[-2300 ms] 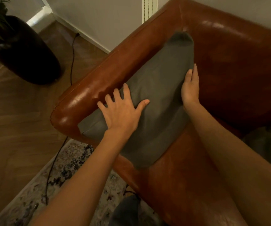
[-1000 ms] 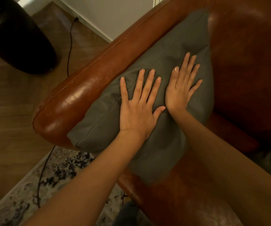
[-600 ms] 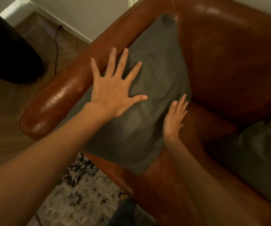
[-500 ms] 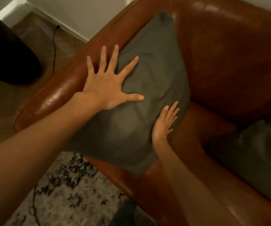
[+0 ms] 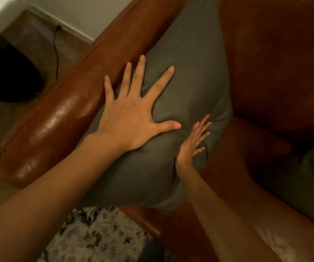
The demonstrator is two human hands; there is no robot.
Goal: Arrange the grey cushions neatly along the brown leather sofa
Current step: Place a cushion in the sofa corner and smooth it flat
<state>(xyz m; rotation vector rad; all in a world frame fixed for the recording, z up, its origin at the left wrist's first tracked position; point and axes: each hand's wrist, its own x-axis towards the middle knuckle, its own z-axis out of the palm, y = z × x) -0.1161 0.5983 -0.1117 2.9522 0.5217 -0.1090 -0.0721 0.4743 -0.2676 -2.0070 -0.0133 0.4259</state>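
Against sofa armrest point(image 5: 58, 118) | grey cushion point(image 5: 190, 87) | left hand point(image 5: 131, 118), right hand point(image 5: 192, 142): flat, open, pressing cushion

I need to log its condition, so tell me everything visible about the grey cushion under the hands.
The cushion is plain grey smooth fabric with soft creases, plump and roughly square. It leans in the sofa's corner against the armrest, one corner up by the backrest, its lower edge over the seat front. The left hand lies spread flat on it; the right hand presses its side, denting it.

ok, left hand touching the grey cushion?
Touching. The head view shows the left hand pressed flat, fingers spread, on the grey cushion, with the fabric dented around the thumb.
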